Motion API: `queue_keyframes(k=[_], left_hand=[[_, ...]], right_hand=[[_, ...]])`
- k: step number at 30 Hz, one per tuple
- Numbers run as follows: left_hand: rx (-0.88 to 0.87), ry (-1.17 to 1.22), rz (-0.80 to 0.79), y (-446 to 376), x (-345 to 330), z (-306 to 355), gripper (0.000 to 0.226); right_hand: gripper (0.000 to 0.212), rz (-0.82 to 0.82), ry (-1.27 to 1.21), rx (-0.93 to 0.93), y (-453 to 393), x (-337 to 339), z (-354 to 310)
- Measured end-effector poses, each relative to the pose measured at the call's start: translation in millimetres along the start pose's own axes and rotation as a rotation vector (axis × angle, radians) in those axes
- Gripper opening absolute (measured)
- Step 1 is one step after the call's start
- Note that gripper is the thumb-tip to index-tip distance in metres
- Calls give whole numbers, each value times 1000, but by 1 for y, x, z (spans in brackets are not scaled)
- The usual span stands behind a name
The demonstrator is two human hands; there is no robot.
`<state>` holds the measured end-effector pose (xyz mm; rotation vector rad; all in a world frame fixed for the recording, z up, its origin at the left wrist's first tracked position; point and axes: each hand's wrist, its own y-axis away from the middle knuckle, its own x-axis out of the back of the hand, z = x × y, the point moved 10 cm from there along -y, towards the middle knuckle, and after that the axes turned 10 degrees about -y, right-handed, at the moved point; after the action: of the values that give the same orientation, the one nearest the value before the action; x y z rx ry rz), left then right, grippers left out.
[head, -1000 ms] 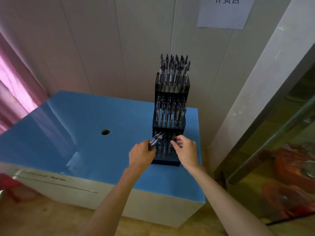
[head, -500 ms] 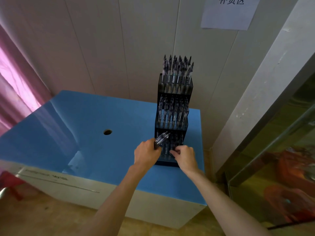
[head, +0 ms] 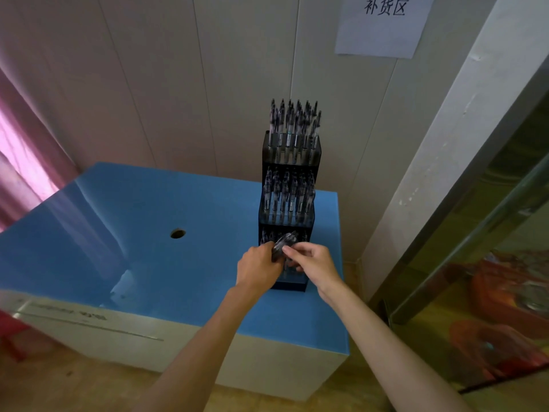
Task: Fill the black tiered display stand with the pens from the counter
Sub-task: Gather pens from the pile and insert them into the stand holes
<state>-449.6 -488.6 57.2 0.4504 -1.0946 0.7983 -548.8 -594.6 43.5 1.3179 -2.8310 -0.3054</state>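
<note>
The black tiered display stand (head: 289,224) stands on the right part of the blue counter (head: 148,233), against the wall. Its top and middle tiers hold several upright pens (head: 292,126). The lowest tier is partly hidden behind my hands. My left hand (head: 258,269) grips a small bundle of clear pens (head: 283,243) in front of that lowest tier. My right hand (head: 312,260) reaches in from the right, its fingertips pinching a pen of the bundle.
A round hole (head: 178,233) is in the counter's middle. A paper sign (head: 383,23) hangs on the panelled wall. A pink curtain (head: 20,150) is at the left. A glass door (head: 490,248) stands at the right, beside a white pillar.
My right hand has come up from the lowest tier to the bundle in my left hand. The left hand and bundle stayed in front of the stand.
</note>
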Motion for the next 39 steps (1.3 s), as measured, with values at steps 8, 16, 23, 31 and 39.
queue_keyframes(k=[8,16,23,31,39], left_hand=[[-29,-24,-30,4,-4,10,17],[73,-75,-25,7,2,-23,29],[88,-86,-2,9,10,-38,34],[78,-86,12,7,17,-37,36],[56,-85,22,4,22,-33,32]], right_hand=[[13,49,-81,-13,0,8,5],[12,285,-208,110,-8,52,-9],[6,261,294,369,-7,55,-29],[8,224,528,450,-7,35,-27],[18,195,670,447,-12,19,-17]])
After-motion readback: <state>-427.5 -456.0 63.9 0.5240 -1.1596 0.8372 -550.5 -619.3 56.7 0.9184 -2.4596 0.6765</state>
